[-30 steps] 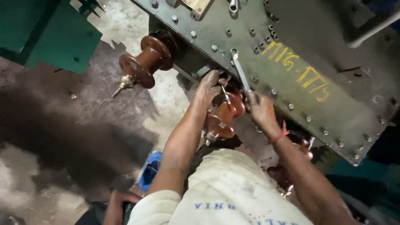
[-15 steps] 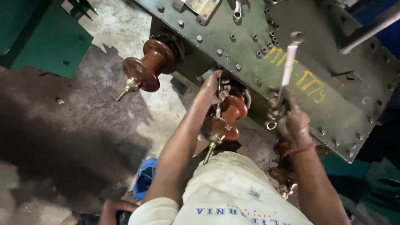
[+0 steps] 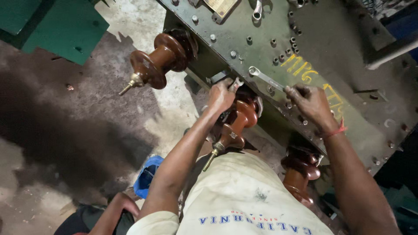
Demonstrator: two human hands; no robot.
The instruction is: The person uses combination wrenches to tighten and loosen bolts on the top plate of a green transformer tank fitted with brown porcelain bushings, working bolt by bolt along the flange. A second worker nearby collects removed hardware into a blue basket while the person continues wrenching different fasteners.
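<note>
Right hand [image 3: 310, 101] is closed around the shaft of a silver spanner [image 3: 266, 80], whose ring end lies flat on the green metal plate [image 3: 348, 56] just beside a row of bolts. Left hand [image 3: 222, 96] is curled at the plate's edge, gripping a small metal tool (only its tip shows) right above the middle brown insulator [image 3: 237, 126]. Another brown insulator [image 3: 159, 61] sticks out further left, a third [image 3: 300, 174] sits low beside the right forearm. Below, a blue cap [image 3: 146, 177] lies on the concrete floor [image 3: 78, 113].
</note>
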